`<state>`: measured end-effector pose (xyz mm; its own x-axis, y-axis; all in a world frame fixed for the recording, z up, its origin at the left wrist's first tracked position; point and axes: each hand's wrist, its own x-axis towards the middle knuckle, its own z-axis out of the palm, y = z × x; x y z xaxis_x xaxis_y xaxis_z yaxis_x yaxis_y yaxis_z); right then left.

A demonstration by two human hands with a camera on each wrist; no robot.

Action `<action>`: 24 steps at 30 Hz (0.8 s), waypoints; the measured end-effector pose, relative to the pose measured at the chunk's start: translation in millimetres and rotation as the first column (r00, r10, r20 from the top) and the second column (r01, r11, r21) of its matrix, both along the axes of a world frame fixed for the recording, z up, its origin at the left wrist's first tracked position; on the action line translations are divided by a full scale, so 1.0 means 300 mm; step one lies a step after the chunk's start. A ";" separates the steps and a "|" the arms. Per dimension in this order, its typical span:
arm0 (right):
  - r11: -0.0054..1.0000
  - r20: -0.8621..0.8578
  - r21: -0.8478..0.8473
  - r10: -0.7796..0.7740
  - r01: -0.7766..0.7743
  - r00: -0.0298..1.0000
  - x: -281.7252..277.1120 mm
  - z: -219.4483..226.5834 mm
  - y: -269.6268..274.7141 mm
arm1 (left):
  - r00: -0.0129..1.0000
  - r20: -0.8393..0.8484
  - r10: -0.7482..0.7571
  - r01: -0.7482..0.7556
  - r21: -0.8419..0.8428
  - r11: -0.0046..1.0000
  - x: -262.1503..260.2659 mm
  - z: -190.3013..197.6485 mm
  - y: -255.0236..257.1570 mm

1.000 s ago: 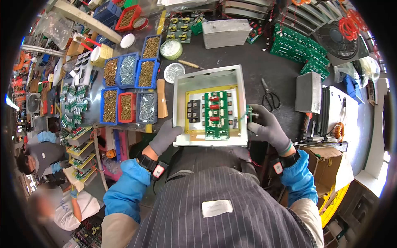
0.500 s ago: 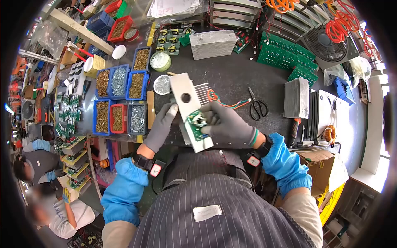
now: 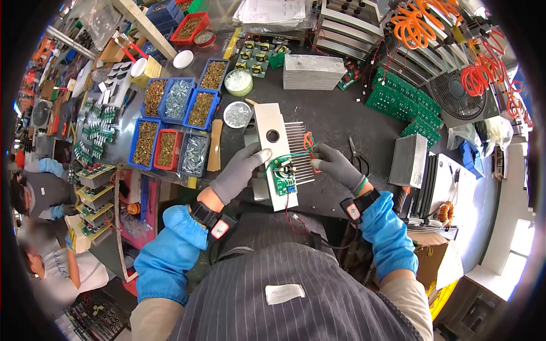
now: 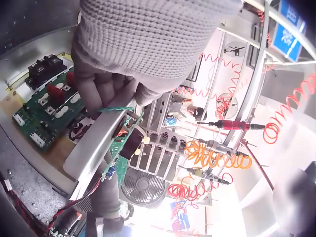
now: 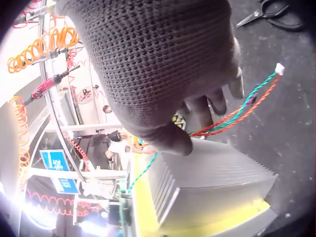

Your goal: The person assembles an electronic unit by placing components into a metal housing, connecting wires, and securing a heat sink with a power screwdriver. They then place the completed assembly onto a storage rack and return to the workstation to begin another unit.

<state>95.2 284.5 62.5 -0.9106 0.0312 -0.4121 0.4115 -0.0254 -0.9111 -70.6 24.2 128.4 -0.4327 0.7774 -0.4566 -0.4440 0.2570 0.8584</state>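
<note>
A metal box (image 3: 263, 117) stands tilted on its side, its pale wall with a round hole facing up. Heat sink fins (image 3: 297, 135) stick out to its right. A small green circuit board (image 3: 281, 186) sits on the lower part of that wall. My gloved left hand (image 3: 236, 173) grips the wall's left edge, thumb on top. Inside the box, the left wrist view has a larger green circuit board (image 4: 61, 106) and a black module (image 4: 45, 70). Over the fins, my gloved right hand (image 3: 339, 169) pinches twisted green and red-orange wires (image 5: 247, 104) ending in a white plug (image 5: 280, 69).
Scissors (image 3: 357, 156) lie right of the box. Blue and red bins (image 3: 166, 149) of screws stand at left, near a round dish (image 3: 237, 114). Stacked metal plates (image 3: 313, 73) and green circuit boards (image 3: 398, 96) are farther back. A metal block (image 3: 408, 162) stands at right.
The box has turned from open side up onto its side, bringing the finned wall into view. My right hand has moved from the small circuit board out to the wires.
</note>
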 end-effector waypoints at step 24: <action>0.428 -0.376 0.866 0.219 0.258 0.900 -0.152 0.486 -0.300 | 0.977 -0.187 -0.106 0.132 0.131 0.983 -0.172 0.180 -0.037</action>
<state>49.7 194.6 208.2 -0.9563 0.1752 0.2341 0.0442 0.8781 -0.4764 -122.3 13.1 182.4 -0.3977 0.8793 -0.2621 -0.2538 0.1691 0.9524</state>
